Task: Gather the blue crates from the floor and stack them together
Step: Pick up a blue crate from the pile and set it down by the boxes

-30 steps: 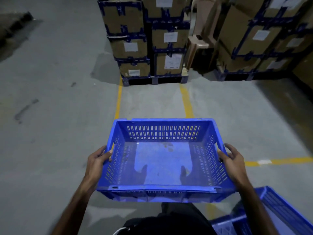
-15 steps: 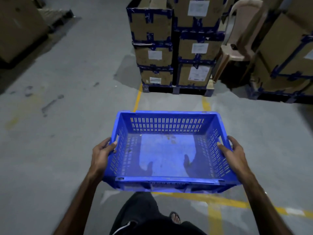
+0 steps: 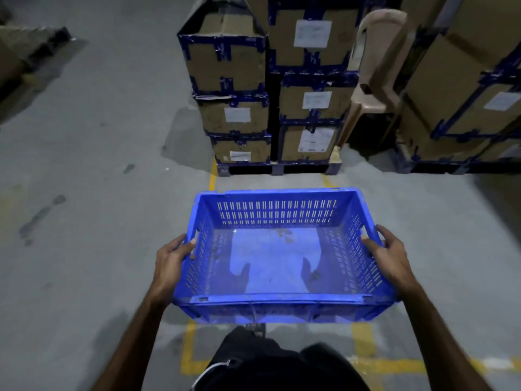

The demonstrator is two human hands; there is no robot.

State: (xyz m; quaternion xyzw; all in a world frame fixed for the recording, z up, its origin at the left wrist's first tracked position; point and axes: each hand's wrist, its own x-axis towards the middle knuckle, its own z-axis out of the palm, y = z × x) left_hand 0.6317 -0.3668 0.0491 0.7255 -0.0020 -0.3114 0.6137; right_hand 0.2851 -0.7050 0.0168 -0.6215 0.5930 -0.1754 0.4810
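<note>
Blue crate (image 3: 282, 255) held up off floor, level, for carrying to stack. L hand (image 3: 169, 263) & R hand (image 3: 390, 256) fingers curled round side rims, one each side.

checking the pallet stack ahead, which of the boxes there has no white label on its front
The top-left box, its top flaps partly open. The two boxes under it and the three in the right column each carry a white label.

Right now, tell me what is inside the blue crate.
The crate holds nothing but a few brown specks on its floor. The near wall hides the nearest strip of floor.
</note>
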